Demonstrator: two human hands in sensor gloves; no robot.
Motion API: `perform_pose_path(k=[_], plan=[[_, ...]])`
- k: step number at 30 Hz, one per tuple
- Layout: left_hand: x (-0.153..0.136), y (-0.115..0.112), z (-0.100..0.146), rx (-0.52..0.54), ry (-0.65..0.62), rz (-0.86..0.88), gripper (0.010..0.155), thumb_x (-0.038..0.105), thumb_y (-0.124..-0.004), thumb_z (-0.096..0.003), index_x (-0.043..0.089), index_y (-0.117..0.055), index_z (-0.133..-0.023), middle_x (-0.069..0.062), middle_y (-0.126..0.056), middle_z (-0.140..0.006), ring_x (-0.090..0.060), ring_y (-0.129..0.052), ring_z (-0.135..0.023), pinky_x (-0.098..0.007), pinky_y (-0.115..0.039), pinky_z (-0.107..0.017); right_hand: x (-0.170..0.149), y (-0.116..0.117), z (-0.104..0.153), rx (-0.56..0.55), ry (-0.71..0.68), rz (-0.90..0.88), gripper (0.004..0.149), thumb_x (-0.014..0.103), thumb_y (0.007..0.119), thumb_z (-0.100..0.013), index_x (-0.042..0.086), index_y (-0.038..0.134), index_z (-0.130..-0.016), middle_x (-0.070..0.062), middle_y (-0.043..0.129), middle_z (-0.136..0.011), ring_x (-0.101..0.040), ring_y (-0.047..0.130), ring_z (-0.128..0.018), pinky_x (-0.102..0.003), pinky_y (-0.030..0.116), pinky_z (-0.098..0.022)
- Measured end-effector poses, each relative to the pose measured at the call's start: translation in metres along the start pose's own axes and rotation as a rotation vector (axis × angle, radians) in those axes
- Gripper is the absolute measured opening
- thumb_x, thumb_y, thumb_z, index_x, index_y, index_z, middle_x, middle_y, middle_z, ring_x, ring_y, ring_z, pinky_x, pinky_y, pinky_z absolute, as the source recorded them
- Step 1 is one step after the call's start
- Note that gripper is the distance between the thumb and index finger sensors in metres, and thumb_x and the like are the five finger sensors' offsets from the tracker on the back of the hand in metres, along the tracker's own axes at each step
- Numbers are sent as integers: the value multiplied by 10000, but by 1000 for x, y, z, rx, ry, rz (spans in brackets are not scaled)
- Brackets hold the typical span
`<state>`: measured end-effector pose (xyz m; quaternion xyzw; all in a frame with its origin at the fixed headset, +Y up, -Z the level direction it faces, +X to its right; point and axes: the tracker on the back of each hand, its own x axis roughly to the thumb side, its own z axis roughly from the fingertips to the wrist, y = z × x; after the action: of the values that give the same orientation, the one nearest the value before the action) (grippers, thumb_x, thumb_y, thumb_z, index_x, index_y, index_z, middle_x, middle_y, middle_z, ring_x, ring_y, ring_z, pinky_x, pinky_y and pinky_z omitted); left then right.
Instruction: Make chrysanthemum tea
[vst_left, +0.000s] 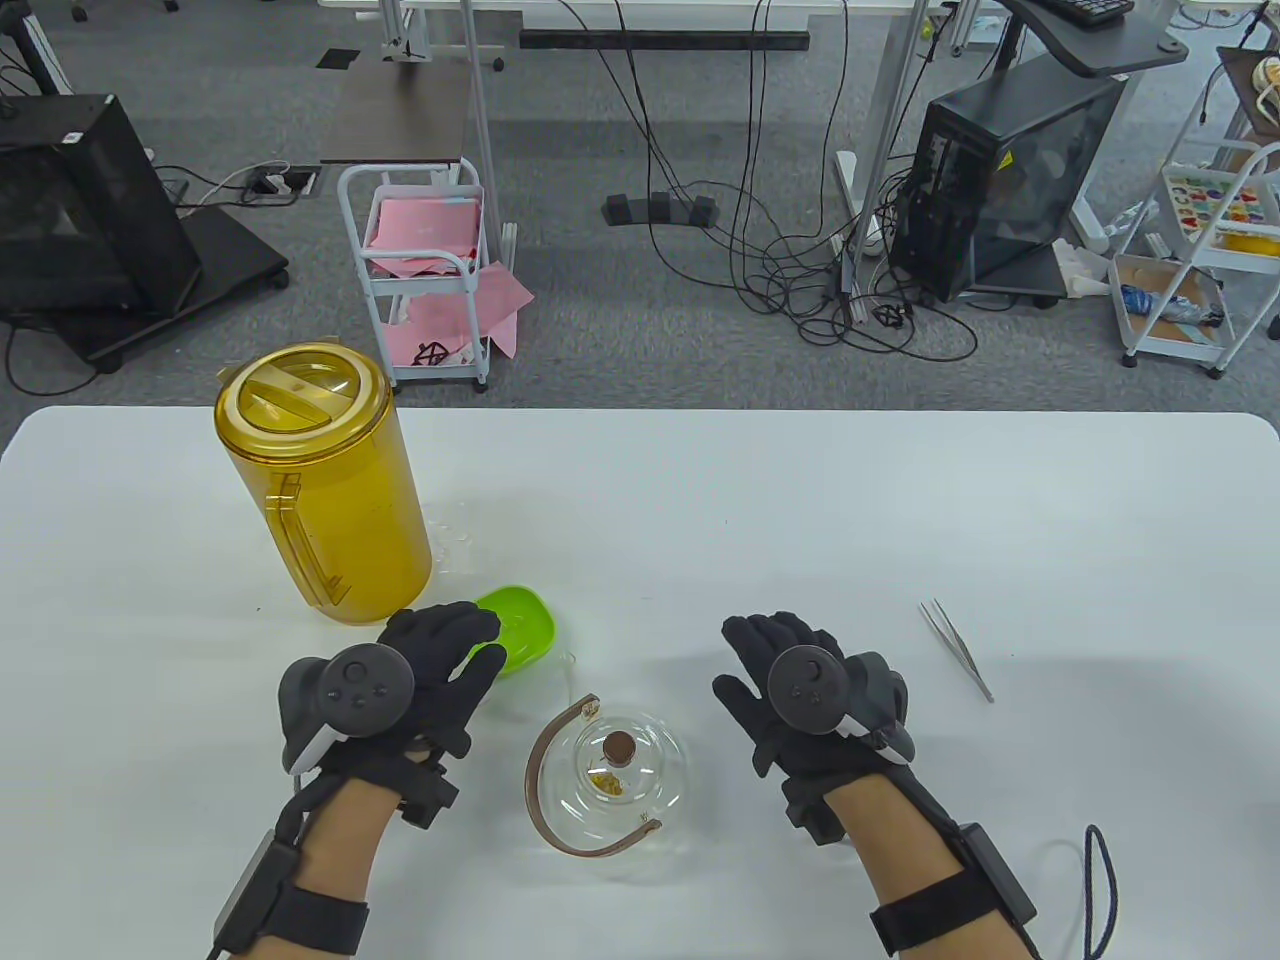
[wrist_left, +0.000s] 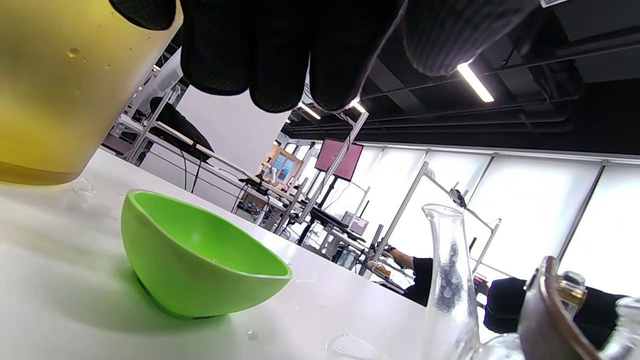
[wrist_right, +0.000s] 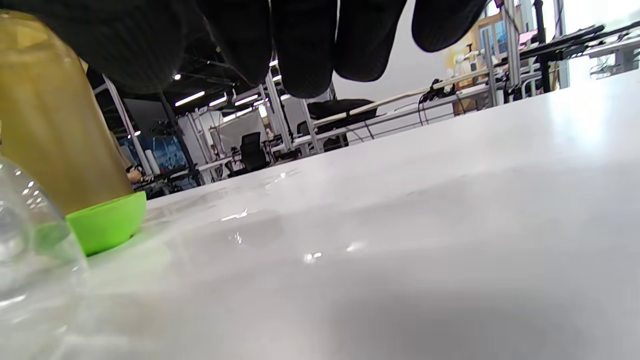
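Observation:
A clear glass teapot (vst_left: 608, 775) with a brown handle and a cork-knobbed lid stands near the table's front, yellow chrysanthemum bits inside. Its spout (wrist_left: 446, 270) shows in the left wrist view. A small green bowl (vst_left: 518, 625) (wrist_left: 200, 257) (wrist_right: 105, 225) sits just behind it. A tall amber pitcher (vst_left: 320, 480) (wrist_left: 55, 90) (wrist_right: 50, 125) with a lid stands at the left. My left hand (vst_left: 440, 660) hovers flat over the bowl's near edge, holding nothing. To the teapot's right my right hand (vst_left: 775, 670) lies flat, fingers straight and empty. Metal tweezers (vst_left: 957, 648) lie further right.
Water drops (vst_left: 455, 535) glisten on the white table (vst_left: 800, 520) beside the pitcher. A black cord loop (vst_left: 1100, 890) lies at the front right. Carts, cables and computer cases stand on the floor beyond the table's far edge.

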<state>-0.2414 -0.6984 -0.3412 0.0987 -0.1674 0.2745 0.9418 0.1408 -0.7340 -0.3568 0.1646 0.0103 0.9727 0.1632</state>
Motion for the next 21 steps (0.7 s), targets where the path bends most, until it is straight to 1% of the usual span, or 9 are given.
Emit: perform_pose_path(k=[4,14,21], plan=[[4,1,2,7,-12,-4,568,564,-724,-576,220,-777,-1024,-126,-810,-1092,-448,-727,-997,-678,-467,-764,-1,1,2,11,5,-2,797,646,714,-525,241,477,-1169,-89,512,-1181,-437,526,-1114,-675,484,-734],[3,-6,0,-24,-14,-10,563,564,-724,-575,219,-788,-1016,-126,-814,-1088,-450,-729,-993,-679,-467,-762,-5,-4,1,-15,21,-15,759,627,699,-539,234,513,-1161,-92,539,-1172,-435,541,-1110,-674,488,-733],[2,-3,0,-8,-10,-12,561,564,-725,-574,221,-791,-1013,-125,-818,-1084,-447,-732,-992,-679,-469,-762,-1,3,-2,14,4,-5,739,617,690,-547,235,526,-1157,-87,551,-1168,-433,541,-1112,-673,486,-736]])
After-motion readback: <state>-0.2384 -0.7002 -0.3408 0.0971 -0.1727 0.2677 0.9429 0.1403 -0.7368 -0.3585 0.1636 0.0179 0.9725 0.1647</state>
